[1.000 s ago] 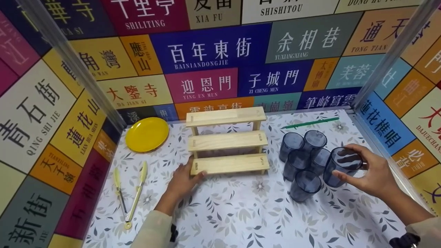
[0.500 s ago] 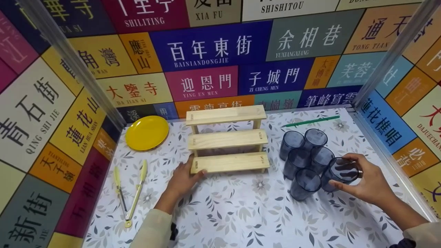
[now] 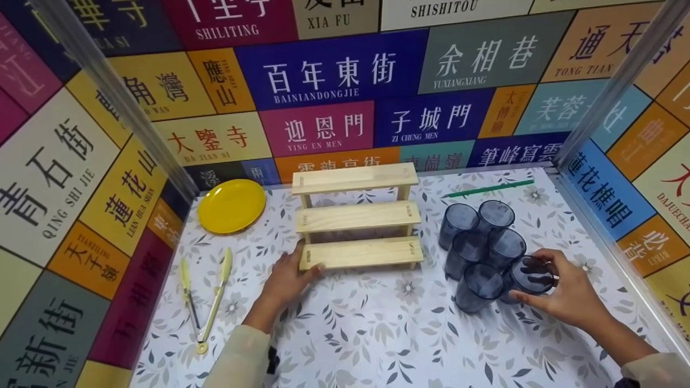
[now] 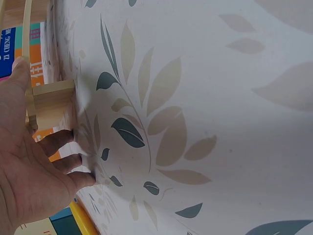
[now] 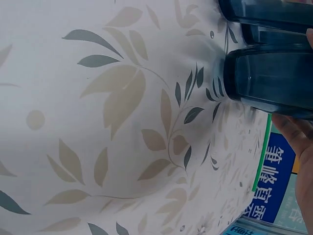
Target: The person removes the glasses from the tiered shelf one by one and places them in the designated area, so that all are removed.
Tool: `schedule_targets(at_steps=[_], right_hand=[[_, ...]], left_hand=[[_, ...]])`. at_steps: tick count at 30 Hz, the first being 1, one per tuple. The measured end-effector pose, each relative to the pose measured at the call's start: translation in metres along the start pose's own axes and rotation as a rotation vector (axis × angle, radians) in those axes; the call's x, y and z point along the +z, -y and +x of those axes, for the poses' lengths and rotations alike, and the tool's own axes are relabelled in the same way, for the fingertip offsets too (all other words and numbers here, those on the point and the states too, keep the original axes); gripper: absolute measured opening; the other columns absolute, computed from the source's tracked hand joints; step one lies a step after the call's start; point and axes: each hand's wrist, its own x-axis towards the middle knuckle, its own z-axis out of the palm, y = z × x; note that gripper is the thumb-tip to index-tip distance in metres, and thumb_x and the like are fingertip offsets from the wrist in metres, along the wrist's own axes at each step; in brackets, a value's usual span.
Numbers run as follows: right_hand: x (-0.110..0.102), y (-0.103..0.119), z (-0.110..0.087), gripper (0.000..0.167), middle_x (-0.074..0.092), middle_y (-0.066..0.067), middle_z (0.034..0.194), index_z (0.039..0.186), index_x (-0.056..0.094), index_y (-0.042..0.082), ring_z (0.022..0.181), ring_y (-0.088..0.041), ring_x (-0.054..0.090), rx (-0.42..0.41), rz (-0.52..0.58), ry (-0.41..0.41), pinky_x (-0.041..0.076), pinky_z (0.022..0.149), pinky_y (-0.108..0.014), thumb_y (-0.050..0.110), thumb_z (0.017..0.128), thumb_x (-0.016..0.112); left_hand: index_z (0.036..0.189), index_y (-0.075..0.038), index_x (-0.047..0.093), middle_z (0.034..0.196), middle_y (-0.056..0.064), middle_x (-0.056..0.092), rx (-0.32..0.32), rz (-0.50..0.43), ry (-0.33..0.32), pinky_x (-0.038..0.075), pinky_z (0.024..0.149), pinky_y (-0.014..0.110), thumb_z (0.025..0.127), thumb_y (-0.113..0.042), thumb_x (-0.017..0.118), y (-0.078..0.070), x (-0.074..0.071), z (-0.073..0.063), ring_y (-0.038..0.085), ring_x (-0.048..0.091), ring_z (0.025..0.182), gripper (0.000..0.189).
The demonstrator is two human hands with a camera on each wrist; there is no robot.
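My right hand grips a dark blue-grey see-through tumbler, thumb on its near side and fingers on the far right side. That tumbler stands upright at the right end of a tight group of several matching tumblers. In the right wrist view, the base of the held tumbler is down at the floral cloth. At the left end of a three-step wooden rack, my left hand holds the lowest step, with the thumb along its front. The left wrist view shows the fingers spread low beside the rack's leg.
A yellow plate lies at the back left, and yellow-tipped tongs lie spread in front of it. Behind the tumblers is a thin green stick. Walls with printed signs enclose the floral-covered table.
The right hand has brought its tumbler down and slightly left, from beside the group to close against it. The left hand stays at the rack; the rack has not moved.
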Motion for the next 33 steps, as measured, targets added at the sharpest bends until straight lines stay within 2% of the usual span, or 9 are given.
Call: schedule_targets(at_steps=[9, 19, 33], right_hand=[[0.007, 0.000, -0.005, 0.094, 0.074, -0.015, 0.122, 0.139, 0.057, 0.004, 0.103, 0.014, 0.060, 0.030, -0.005, 0.012, 0.042, 0.086, 0.000, 0.023, 0.064, 0.111], [0.010, 0.001, -0.005, 0.096, 0.073, -0.017, 0.126, 0.141, 0.055, 0.005, 0.106, 0.021, 0.052, 0.072, -0.016, 0.024, 0.041, 0.088, 0.000, 0.028, 0.066, 0.110], [0.013, 0.002, -0.006, 0.099, 0.071, -0.017, 0.126, 0.144, 0.054, 0.003, 0.106, 0.015, 0.056, 0.043, -0.006, 0.035, 0.043, 0.087, -0.002, 0.027, 0.066, 0.111]], left_hand=[[0.178, -0.018, 0.025, 0.171, 0.023, 0.048, -0.002, -0.007, -0.004, 0.037, 0.124, 0.073, 0.105, -0.067, 0.065, -0.004, -0.001, -0.002, 0.056, 0.035, 0.162, 0.097], [0.179, -0.020, 0.021, 0.174, 0.018, 0.045, -0.017, -0.005, 0.014, 0.031, 0.127, 0.074, 0.105, -0.066, 0.065, -0.004, -0.002, -0.002, 0.053, 0.030, 0.166, 0.097], [0.179, -0.022, 0.021, 0.176, 0.018, 0.043, -0.030, -0.010, 0.019, 0.032, 0.126, 0.076, 0.105, -0.069, 0.064, -0.005, -0.003, -0.003, 0.054, 0.028, 0.166, 0.098]])
